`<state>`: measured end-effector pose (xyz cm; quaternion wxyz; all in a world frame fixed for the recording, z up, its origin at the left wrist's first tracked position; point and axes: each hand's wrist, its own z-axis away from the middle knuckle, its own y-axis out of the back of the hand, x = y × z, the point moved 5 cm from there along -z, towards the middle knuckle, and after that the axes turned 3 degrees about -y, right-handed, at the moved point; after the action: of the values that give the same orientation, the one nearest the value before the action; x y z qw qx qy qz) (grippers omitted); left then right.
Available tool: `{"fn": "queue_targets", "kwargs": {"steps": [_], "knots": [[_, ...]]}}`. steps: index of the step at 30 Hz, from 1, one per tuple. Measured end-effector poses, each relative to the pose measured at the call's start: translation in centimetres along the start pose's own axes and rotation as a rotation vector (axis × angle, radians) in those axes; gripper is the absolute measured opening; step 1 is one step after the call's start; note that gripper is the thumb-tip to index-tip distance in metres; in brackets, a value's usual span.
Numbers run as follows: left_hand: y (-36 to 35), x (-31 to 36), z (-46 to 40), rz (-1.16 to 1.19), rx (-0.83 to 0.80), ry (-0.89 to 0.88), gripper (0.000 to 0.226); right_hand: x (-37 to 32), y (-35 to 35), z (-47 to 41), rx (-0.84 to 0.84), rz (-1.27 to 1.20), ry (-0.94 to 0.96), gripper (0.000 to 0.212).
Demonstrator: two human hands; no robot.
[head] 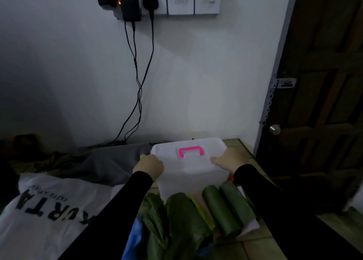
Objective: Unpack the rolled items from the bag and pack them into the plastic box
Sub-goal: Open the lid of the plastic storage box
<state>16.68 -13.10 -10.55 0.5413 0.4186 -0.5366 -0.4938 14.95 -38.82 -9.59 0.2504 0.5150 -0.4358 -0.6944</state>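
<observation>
Plastic box [188, 161] held by left hand [150, 166] and right hand [228, 159] at its sides.

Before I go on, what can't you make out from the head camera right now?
- Inside of the plastic box: hidden by its closed frosted lid.
- Left hand fingers: curled over the lid's edge, out of sight.
- Bag lettering: cut off by the left sleeve.
- Green rolls: exact count unclear in dim, overlapping pile.
</observation>
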Motion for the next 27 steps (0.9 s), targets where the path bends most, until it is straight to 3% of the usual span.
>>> {"fn": "queue_targets", "kwargs": {"steps": [10, 17, 27], "knots": [[1.1, -0.7, 1.0, 0.185, 0.141, 0.13, 0.028, -0.2, 0.2, 1.7, -0.014, 0.016, 0.013, 0.059], [-0.2, 0.0, 1.8, 0.242, 0.036, 0.202, 0.03, -0.3, 0.5, 2.0, -0.03, 0.022, 0.036, 0.065], [3.2, 0.5, 2.3, 0.219, 0.249, 0.143, 0.029, -0.6, 2.9, 1.6, 0.008, -0.057, 0.122, 0.08]]}}
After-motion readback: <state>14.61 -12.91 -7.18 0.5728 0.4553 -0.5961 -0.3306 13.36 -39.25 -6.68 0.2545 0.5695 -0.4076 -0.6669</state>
